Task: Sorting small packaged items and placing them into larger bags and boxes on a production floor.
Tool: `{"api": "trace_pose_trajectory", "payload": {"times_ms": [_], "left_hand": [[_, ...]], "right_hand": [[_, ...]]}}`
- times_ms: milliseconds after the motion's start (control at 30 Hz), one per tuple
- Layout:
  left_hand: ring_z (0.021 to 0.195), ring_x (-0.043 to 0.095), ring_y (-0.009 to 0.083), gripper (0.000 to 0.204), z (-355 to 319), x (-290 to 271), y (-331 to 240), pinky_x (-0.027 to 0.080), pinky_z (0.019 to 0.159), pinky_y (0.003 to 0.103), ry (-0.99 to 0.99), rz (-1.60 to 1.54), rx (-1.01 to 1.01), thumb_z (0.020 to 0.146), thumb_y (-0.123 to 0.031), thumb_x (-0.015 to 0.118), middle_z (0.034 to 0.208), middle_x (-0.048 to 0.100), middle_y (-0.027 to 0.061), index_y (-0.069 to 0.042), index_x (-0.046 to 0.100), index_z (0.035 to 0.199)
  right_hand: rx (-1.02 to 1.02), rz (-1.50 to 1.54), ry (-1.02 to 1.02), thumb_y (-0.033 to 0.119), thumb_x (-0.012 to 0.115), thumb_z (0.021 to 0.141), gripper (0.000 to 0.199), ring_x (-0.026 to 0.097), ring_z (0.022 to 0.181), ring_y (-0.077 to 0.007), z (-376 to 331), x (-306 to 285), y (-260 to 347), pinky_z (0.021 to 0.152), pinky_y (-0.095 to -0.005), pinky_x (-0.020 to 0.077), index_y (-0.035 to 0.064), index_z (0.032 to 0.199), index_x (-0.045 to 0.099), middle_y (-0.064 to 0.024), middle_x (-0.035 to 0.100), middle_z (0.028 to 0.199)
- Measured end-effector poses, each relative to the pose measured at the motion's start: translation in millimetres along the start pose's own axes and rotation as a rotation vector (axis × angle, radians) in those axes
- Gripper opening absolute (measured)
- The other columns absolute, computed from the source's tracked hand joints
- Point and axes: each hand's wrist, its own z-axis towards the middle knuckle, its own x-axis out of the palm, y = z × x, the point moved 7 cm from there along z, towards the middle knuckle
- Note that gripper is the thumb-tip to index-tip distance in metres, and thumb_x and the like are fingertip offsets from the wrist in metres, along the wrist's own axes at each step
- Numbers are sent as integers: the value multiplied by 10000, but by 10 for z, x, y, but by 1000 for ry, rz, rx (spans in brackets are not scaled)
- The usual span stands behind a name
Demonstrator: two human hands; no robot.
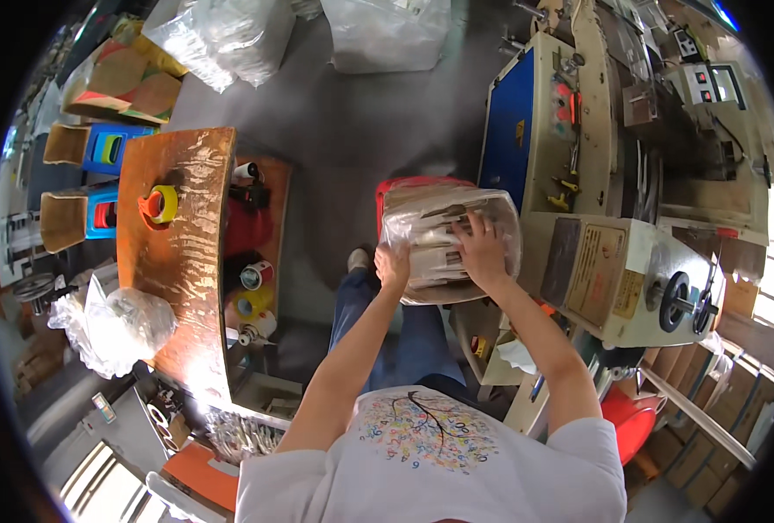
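In front of my legs stands a carton lined with clear plastic [511, 212], its top open. Several thin, light-coloured pieces [432, 237] are packed inside; their exact kind is hard to make out. My left hand [394, 267] is closed over the carton's left edge, gripping the plastic liner there. Fingers spread, my right hand [483, 251] lies on the packed pieces toward the right side. Something red [387, 187], perhaps a stool or crate, shows under the carton's far left corner.
A worn wooden table [177, 261] on the left carries a tape dispenser [160, 206] and a plastic bag [116, 327]. On the right are a bench with a blue panel [511, 131] and a machine with a black handwheel [673, 301]. Large plastic-wrapped sacks [387, 35] lie ahead.
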Motion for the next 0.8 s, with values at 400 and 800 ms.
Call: {"api": "trace_pose_trajectory", "payload": {"times_ms": [400, 800], "left_hand": [[961, 543, 268, 365, -713, -1180, -1682, 447, 799, 341, -223, 66, 491, 711, -152, 669, 1014, 568, 138, -63, 544, 1042], [782, 619, 301, 212, -272, -203, -1591, 496, 670, 411, -43, 291, 947, 762, -226, 586, 846, 636, 133, -106, 618, 935]], "right_hand": [[-49, 260, 182, 432, 551, 810, 653, 389, 1196, -309, 213, 309, -158, 1021, -446, 257, 23, 1295, 396, -140, 475, 1244], [-127, 280, -106, 151, 680, 705, 78, 356, 1230, -360, -606, -489, 222, 1048, -529, 205, 113, 733, 618, -111, 501, 1222]]}}
